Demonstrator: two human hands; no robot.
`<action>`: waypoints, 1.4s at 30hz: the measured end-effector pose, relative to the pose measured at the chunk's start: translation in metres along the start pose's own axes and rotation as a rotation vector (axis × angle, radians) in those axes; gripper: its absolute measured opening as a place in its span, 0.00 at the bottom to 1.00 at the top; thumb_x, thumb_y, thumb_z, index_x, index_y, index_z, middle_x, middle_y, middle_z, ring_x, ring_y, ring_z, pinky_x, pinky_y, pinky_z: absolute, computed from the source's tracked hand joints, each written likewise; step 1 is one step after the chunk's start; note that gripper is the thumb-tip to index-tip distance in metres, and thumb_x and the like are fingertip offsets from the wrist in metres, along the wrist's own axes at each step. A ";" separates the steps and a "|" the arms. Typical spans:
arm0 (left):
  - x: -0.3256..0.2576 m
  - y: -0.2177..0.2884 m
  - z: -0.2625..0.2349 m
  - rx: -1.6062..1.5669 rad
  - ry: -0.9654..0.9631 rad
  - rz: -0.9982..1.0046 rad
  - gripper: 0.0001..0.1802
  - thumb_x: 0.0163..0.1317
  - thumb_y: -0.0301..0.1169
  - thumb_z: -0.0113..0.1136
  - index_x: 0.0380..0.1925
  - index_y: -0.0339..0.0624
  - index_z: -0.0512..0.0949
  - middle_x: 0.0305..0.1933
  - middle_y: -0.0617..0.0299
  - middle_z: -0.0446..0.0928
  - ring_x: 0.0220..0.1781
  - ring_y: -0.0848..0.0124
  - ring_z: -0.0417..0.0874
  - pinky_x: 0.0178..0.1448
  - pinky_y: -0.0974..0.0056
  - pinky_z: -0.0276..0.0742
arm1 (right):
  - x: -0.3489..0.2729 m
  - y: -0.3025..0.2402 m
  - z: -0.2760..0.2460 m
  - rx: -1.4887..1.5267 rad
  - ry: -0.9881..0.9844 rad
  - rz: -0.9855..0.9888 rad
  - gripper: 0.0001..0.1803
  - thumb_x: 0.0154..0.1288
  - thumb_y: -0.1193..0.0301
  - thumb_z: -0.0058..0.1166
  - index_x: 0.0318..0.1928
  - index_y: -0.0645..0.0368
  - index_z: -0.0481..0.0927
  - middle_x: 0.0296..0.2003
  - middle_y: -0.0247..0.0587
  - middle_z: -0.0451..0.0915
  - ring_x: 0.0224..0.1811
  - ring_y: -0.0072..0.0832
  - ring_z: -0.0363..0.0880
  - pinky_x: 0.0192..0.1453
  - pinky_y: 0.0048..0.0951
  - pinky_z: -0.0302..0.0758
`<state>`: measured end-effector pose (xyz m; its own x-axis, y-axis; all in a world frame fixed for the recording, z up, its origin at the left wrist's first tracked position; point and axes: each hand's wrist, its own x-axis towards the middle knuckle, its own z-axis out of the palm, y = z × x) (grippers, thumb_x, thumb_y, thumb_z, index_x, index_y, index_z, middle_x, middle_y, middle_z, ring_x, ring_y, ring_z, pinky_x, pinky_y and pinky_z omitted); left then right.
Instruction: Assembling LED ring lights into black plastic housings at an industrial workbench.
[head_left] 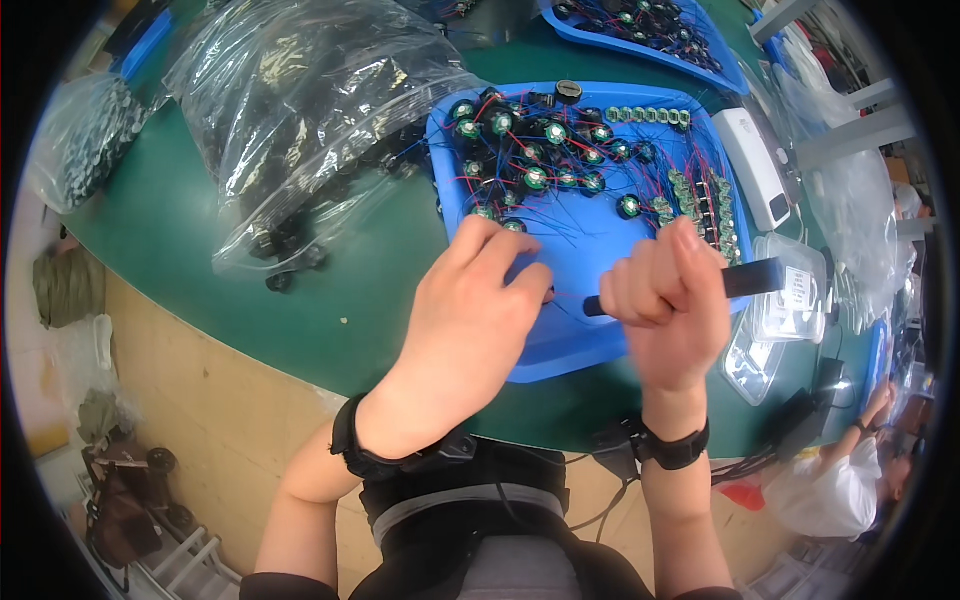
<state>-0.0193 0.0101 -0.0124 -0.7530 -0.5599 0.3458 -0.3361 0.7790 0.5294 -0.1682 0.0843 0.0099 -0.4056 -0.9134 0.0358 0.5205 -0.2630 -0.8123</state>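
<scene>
My right hand (668,305) is closed round a black stick-shaped tool (752,279) over the right front of a blue tray (600,345). One end pokes out at each side of the fist, and its exact kind does not show. Over the tray's left front, my left hand (475,315) has its fingers curled in. A small dark bit shows at its fingertips with a thin red wire close by; I cannot make out what it is. Beyond the hands, the tray holds several round black parts (535,178) with green circuit boards and red and blue wires.
Small green boards (648,115) lie in rows in the tray. Left of it sits a large clear plastic bag (320,110) of black parts. A second blue tray (735,75) stands behind. At right are a white device (750,165) and a clear plastic box (790,300). A person (830,490) works nearby.
</scene>
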 end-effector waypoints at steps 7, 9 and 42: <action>-0.004 -0.007 -0.004 -0.050 -0.009 0.019 0.17 0.43 0.21 0.68 0.36 0.37 0.78 0.35 0.60 0.78 0.41 0.61 0.77 0.43 0.60 0.77 | 0.009 0.024 0.012 -0.113 -0.084 -0.061 0.23 0.72 0.70 0.50 0.17 0.61 0.67 0.12 0.28 0.62 0.14 0.17 0.53 0.21 0.27 0.49; -0.002 -0.006 -0.004 -0.056 -0.007 -0.005 0.21 0.43 0.20 0.67 0.41 0.37 0.76 0.33 0.59 0.77 0.40 0.62 0.77 0.42 0.61 0.77 | 0.008 0.031 0.013 -0.140 -0.067 -0.041 0.19 0.70 0.73 0.52 0.18 0.64 0.72 0.13 0.28 0.66 0.17 0.13 0.57 0.22 0.23 0.52; 0.075 -0.005 -0.040 0.068 0.160 0.001 0.07 0.52 0.28 0.67 0.32 0.41 0.81 0.32 0.64 0.81 0.25 0.67 0.75 0.33 0.66 0.74 | 0.026 -0.021 -0.059 -0.789 0.554 -0.545 0.18 0.70 0.68 0.54 0.22 0.62 0.74 0.16 0.22 0.65 0.20 0.11 0.58 0.24 0.20 0.53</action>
<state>-0.0515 -0.0470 0.0416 -0.6557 -0.5923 0.4683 -0.3769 0.7942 0.4767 -0.2334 0.0844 -0.0066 -0.8173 -0.4182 0.3965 -0.3754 -0.1356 -0.9169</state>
